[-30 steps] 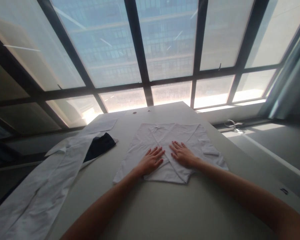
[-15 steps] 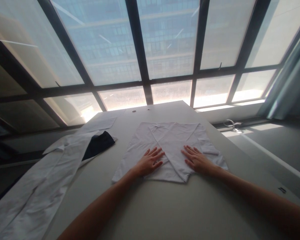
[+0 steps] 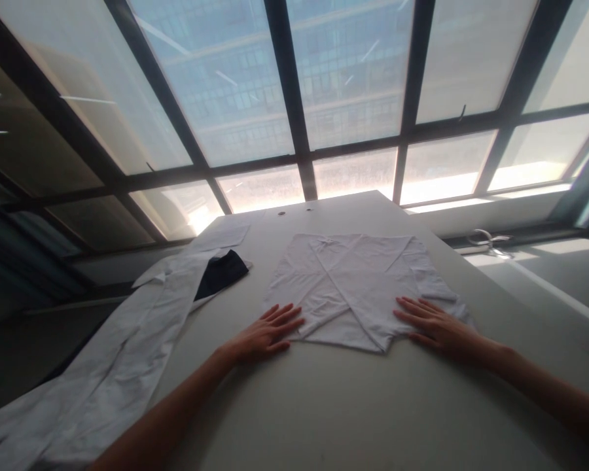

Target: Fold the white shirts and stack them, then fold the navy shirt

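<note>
The left hand point(image 3: 265, 335) and right hand point(image 3: 436, 328) lie palm-down, each grip loose, fingers slightly apart and clamped on nothing, on the near left and near right parts of the white garment point(image 3: 368, 278). The garment is flat on the worktop point(image 3: 314, 405), its diagonal layers already laid across one another; wrinkles are left towards its near left, so it looks mostly, not wholly, smooth. Left of the garment sit a dark cloth point(image 3: 222, 273) and, farther out, a long white cloth point(image 3: 122, 356); beyond it, windows point(image 3: 353, 85).

Head-worn view, facing forward, tilted down, hands point(image 3: 266, 335) point(image 3: 434, 327) near, windows point(image 3: 226, 98) beyond
</note>
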The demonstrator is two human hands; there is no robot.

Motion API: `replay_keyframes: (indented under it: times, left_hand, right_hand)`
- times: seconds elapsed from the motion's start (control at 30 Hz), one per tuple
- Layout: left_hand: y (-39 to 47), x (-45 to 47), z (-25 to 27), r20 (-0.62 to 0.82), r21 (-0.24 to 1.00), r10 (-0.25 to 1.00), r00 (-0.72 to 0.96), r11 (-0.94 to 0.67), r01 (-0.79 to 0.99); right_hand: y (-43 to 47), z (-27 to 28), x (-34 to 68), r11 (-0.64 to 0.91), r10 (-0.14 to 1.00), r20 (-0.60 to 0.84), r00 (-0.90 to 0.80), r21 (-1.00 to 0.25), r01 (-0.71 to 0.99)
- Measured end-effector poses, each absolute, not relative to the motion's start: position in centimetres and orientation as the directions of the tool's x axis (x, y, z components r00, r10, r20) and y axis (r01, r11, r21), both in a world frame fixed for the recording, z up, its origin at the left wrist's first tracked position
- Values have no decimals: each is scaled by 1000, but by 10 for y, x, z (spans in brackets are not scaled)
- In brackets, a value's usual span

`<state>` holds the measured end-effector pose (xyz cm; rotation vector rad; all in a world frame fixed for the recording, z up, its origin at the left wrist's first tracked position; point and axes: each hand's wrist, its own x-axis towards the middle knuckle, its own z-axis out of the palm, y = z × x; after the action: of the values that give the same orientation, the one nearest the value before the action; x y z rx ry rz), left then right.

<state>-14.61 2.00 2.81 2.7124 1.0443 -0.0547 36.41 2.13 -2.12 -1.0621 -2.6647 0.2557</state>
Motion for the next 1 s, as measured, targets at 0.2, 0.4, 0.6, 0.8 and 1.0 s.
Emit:
replay_keyframes:
  times: [0.2,0.4,0.6,0.8,1.0]
  left_hand:
    - [9,-193,27,-17,199,712,702,-686,700]
    - [-1,-221,40,90,266,767,635,-633,727]
    - [2,-227,48,38,296,787,615,-597,746]
    - [11,-225,38,147,262,784,602,-618,741]
    - [13,-227,30,203,327,790,579,-611,720]
  right_hand:
    - [18,-37,392,735,672,313,-671,-171,657]
    - [0,-33,412,751,637,371,-676,-99,653]
    - [-20,-14,419,646,730,319,-604,-34,763]
    - [-22,-14,416,631,715,384,-584,6,776]
    - [-16,-25,419,657,675,447,-587,-2,754]
